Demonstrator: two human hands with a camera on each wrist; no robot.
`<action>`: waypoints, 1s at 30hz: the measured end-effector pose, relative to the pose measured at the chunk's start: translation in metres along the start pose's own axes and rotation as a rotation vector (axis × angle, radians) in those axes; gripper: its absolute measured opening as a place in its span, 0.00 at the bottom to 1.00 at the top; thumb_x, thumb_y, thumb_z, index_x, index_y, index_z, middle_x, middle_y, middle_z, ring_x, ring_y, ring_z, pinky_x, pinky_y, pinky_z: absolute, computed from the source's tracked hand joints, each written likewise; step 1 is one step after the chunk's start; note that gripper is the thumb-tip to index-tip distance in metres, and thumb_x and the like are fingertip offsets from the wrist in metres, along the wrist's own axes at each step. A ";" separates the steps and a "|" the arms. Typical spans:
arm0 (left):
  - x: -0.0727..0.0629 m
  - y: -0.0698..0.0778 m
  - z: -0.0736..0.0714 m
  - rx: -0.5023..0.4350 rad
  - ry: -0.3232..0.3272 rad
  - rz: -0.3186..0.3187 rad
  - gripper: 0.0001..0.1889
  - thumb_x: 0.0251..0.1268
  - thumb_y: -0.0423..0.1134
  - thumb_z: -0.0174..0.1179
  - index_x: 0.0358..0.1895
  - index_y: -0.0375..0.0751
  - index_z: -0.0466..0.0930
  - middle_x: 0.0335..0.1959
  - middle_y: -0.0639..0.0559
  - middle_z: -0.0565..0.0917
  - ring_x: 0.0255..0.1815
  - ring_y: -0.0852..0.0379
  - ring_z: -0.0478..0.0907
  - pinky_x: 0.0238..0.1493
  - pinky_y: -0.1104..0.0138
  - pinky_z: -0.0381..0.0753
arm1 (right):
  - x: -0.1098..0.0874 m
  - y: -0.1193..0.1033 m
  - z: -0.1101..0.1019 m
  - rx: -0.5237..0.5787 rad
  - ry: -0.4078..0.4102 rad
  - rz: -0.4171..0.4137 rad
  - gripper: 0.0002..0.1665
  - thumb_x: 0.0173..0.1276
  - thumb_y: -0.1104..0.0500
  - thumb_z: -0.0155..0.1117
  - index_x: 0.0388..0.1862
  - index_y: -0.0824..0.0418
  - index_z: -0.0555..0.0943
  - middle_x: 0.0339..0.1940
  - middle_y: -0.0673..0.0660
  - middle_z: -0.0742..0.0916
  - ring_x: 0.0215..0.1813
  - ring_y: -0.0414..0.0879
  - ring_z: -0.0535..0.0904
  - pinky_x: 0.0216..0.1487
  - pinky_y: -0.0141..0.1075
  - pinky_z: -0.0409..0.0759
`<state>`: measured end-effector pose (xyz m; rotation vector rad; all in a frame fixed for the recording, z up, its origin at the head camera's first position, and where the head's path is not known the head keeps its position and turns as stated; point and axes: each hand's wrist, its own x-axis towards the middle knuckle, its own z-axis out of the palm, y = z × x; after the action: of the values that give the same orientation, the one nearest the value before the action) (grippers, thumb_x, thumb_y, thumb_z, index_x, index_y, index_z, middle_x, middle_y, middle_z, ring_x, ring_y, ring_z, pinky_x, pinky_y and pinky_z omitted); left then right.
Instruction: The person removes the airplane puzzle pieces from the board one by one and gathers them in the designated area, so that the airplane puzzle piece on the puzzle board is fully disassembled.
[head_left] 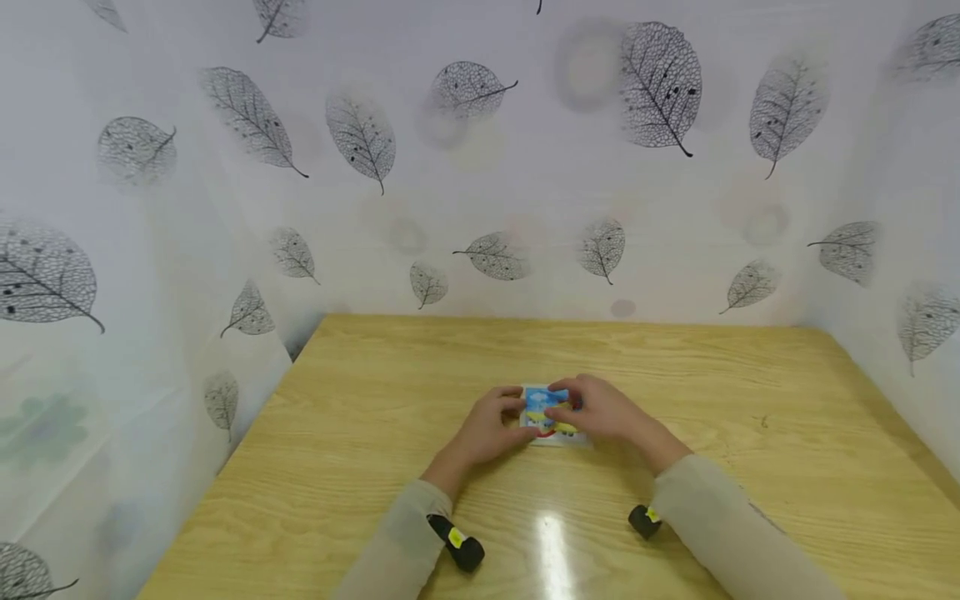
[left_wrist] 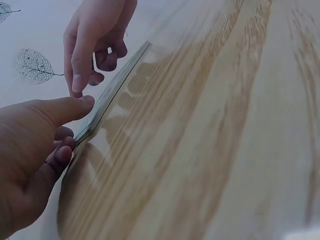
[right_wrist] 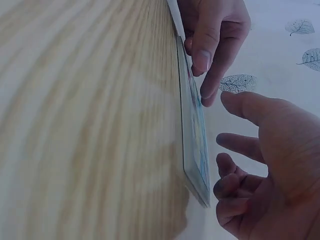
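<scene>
A small flat picture board with a pale border and a blue, yellow and red picture lies on the table. My left hand holds its left end, thumb near the lower corner and fingers along the side. In the left wrist view the fingertips are right at the edge of the board. Over the right part of the picture is my right hand, which hides some of it. The right wrist view has its thumb and index finger spread apart with nothing between them, beside the board; its other fingers are loosely bent.
The wooden table reaches back to a white leaf-patterned curtain, which also hangs along both sides. Black straps with small dark devices are on the wrists, over pale sleeves. A bright reflection lies near the front.
</scene>
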<state>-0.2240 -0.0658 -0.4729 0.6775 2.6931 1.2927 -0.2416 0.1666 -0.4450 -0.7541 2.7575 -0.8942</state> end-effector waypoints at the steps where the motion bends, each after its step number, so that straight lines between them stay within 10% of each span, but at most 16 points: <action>1: 0.000 0.000 0.000 -0.016 0.004 0.000 0.28 0.61 0.45 0.71 0.59 0.29 0.80 0.68 0.40 0.74 0.60 0.45 0.78 0.60 0.55 0.79 | 0.002 0.000 0.001 0.017 -0.007 0.009 0.29 0.69 0.44 0.66 0.62 0.60 0.80 0.31 0.50 0.81 0.28 0.41 0.73 0.29 0.34 0.73; 8: 0.003 -0.008 0.004 -0.064 0.016 -0.031 0.24 0.61 0.42 0.72 0.57 0.33 0.83 0.67 0.47 0.76 0.49 0.55 0.80 0.46 0.71 0.80 | 0.012 -0.003 0.005 0.086 -0.068 0.065 0.27 0.72 0.47 0.64 0.63 0.60 0.79 0.27 0.51 0.81 0.26 0.41 0.73 0.27 0.34 0.73; 30: 0.004 -0.013 0.007 -0.126 0.034 -0.054 0.23 0.58 0.41 0.73 0.55 0.33 0.84 0.66 0.47 0.76 0.49 0.55 0.81 0.49 0.69 0.82 | 0.029 -0.010 0.013 0.161 -0.047 0.130 0.18 0.69 0.58 0.67 0.54 0.65 0.80 0.31 0.55 0.81 0.26 0.43 0.76 0.30 0.35 0.76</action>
<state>-0.2308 -0.0664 -0.4868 0.5702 2.6092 1.4583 -0.2588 0.1381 -0.4493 -0.5551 2.6202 -1.0411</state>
